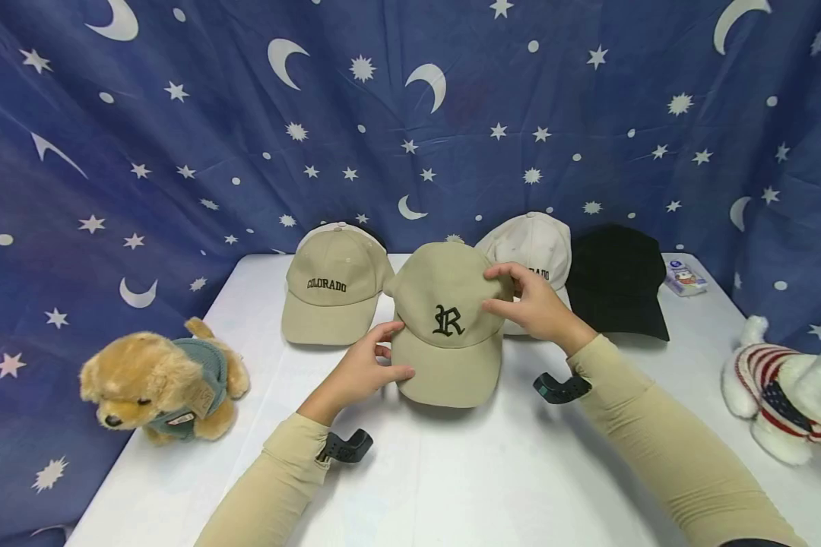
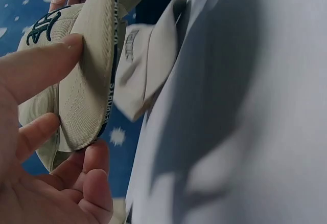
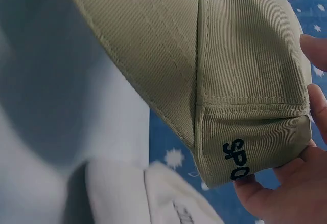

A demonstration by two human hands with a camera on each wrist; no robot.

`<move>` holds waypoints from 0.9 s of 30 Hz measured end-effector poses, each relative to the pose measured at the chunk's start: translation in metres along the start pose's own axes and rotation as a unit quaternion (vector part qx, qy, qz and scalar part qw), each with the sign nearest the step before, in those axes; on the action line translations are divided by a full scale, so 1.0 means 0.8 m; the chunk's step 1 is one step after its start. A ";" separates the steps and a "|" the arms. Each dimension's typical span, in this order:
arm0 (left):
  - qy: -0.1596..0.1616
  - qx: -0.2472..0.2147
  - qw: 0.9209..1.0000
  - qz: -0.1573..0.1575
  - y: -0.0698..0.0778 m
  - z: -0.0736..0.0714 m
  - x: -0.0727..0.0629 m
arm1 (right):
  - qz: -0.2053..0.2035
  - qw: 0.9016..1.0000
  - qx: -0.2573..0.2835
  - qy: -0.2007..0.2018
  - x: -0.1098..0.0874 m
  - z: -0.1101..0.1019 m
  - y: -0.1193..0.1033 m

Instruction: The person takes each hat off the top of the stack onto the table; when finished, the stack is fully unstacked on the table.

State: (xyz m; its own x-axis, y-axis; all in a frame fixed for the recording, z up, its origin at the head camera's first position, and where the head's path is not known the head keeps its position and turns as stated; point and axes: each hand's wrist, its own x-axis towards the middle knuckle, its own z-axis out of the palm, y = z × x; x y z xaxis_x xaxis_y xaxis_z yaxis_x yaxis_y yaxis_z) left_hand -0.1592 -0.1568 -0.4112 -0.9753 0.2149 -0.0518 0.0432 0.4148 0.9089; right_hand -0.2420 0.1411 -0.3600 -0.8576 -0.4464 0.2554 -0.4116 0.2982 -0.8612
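Observation:
A beige baseball cap with a dark embroidered letter on its front is held off the table between both hands, brim towards the camera. My left hand grips its left side at the brim; in the left wrist view the thumb lies on the brim and other fingers curl underneath. Against the right side of the crown, my right hand holds it with thumb and fingers, some of them behind the cap in the right wrist view. Dark letters, partly covered, show on the cap's side panel.
A beige COLORADO cap sits at the back left, another pale cap behind it. Right of the held cap are a white cap, a black cap and a small packet. A plush dog and a white plush toy flank the table.

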 end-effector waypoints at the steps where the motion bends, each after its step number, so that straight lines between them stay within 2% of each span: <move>1: -0.008 -0.004 1.000 0.004 0.003 0.006 0.002 | 0.000 1.000 -0.007 0.004 -0.006 -0.006 0.001; 7: -0.049 -0.012 0.998 0.028 0.020 0.043 0.016 | -0.010 0.998 -0.049 0.042 -0.039 -0.040 0.007; 13: -0.083 -0.008 0.996 0.044 0.037 0.077 0.031 | -0.016 0.996 -0.059 0.063 -0.070 -0.073 0.014; 27: -0.117 0.004 0.991 0.060 0.067 0.154 0.052 | 0.022 0.988 -0.116 0.099 -0.131 -0.136 0.030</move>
State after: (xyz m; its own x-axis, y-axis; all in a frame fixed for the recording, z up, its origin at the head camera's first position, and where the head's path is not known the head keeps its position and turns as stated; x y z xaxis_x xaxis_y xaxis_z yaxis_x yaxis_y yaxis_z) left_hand -0.1707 -0.0167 -0.4159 -0.8859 0.4623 -0.0391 0.1584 0.3807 0.9110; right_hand -0.1955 0.2870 -0.3595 -0.9102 -0.2623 0.3206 -0.4127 0.5092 -0.7552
